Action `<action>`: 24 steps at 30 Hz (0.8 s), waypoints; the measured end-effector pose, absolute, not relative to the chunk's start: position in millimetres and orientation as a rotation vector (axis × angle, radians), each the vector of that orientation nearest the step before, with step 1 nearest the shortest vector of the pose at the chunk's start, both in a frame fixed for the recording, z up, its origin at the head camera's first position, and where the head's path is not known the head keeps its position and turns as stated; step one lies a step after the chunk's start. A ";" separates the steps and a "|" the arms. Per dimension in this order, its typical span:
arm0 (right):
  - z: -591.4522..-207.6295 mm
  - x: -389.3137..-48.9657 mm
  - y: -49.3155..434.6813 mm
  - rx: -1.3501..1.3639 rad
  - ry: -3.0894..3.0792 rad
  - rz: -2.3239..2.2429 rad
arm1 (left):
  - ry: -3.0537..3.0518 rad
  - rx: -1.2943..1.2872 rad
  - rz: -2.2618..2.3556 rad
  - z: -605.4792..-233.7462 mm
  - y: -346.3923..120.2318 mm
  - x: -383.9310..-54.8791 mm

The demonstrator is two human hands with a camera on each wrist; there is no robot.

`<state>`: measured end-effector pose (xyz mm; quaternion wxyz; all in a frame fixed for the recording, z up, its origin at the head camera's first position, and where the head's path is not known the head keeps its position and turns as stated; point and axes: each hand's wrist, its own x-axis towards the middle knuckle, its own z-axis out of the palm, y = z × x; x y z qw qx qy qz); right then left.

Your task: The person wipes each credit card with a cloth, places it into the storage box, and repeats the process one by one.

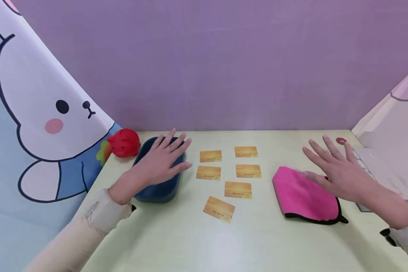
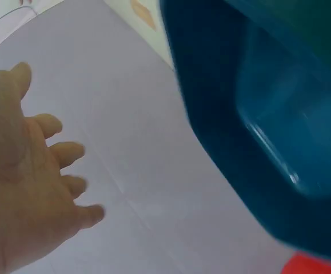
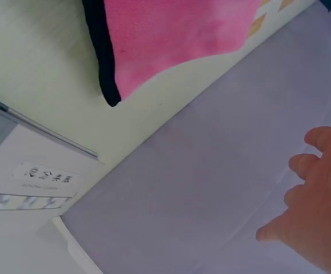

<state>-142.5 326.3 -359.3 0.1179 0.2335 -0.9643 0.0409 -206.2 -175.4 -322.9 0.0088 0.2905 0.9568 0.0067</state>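
My left hand (image 1: 161, 160) hovers over a dark blue bin (image 1: 159, 192), its fingers spread and nothing held. In the left wrist view the hand (image 2: 34, 177) is apart from the blue bin (image 2: 222, 114). My right hand (image 1: 343, 173) is spread above a pink pouch-like cloth with black trim (image 1: 304, 194), holding nothing. The right wrist view shows that hand (image 3: 319, 200) apart from the pink cloth (image 3: 176, 34). Between the hands several gold cards lie flat, among them a tilted nearest card (image 1: 219, 209) and a card beside it (image 1: 238, 189).
A red piggy bank (image 1: 124, 142) stands left of the bin at the table's back corner. At the right lie a grey-white book or box (image 1: 380, 166) and a small dark red disc (image 1: 341, 141). A purple cloth wall (image 1: 217, 68) rises behind the table.
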 end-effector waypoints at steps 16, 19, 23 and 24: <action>-387.4 -139.2 313.3 0.657 -3.151 0.361 | 2.627 0.727 0.198 -350.8 -27.3 -313.3; -395.5 -138.9 308.7 0.668 -3.164 0.308 | 2.668 0.766 0.113 -363.7 -12.9 -323.6; -400.4 -137.1 307.0 0.672 -3.164 0.259 | 2.698 0.821 0.050 -375.2 -2.1 -331.5; -401.3 -136.5 307.1 0.680 -3.159 0.256 | 2.697 0.821 0.042 -376.7 -0.1 -332.5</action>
